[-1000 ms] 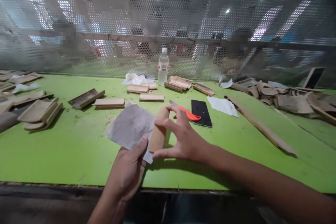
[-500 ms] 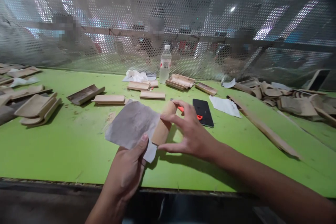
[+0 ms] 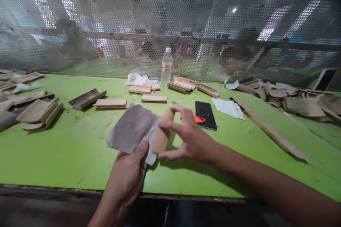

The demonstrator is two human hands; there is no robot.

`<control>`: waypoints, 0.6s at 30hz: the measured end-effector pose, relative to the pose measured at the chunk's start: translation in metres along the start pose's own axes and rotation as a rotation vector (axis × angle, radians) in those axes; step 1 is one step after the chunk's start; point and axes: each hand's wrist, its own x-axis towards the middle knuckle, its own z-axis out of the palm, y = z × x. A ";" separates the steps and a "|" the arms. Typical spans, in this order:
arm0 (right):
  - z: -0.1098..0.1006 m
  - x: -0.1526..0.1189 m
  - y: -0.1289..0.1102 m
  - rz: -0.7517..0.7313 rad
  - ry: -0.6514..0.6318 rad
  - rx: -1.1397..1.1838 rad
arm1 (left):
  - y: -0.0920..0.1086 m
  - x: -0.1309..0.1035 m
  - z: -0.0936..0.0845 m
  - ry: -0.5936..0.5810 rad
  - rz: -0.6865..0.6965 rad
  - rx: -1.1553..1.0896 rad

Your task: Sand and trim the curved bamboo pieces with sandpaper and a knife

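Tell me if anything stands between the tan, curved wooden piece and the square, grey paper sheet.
Nothing visible: the wooden piece in your right hand overlaps the paper sheet in your left hand in this view.

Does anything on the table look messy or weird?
A little. Pale dust is scattered on the green table, beyond the left hand, so that spot looks messy. The orange tool also seems to overlap the dark phone, an odd place for it. The bottle stands upright.
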 end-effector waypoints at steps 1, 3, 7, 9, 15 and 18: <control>0.001 0.000 0.000 0.016 0.019 -0.019 | 0.000 0.000 0.000 0.003 0.005 0.007; 0.003 0.000 -0.001 0.003 0.020 -0.009 | 0.000 0.000 0.000 -0.011 -0.022 -0.035; 0.005 -0.001 -0.001 -0.039 -0.032 0.052 | 0.004 -0.002 0.005 -0.006 -0.054 -0.147; 0.006 0.000 0.000 0.035 0.012 0.001 | 0.006 -0.002 0.007 0.008 -0.033 -0.183; 0.005 0.000 -0.002 -0.012 -0.010 0.053 | 0.007 -0.002 0.007 -0.053 -0.113 -0.289; 0.005 0.000 -0.003 0.083 0.035 -0.002 | 0.008 -0.002 0.008 -0.035 -0.102 -0.316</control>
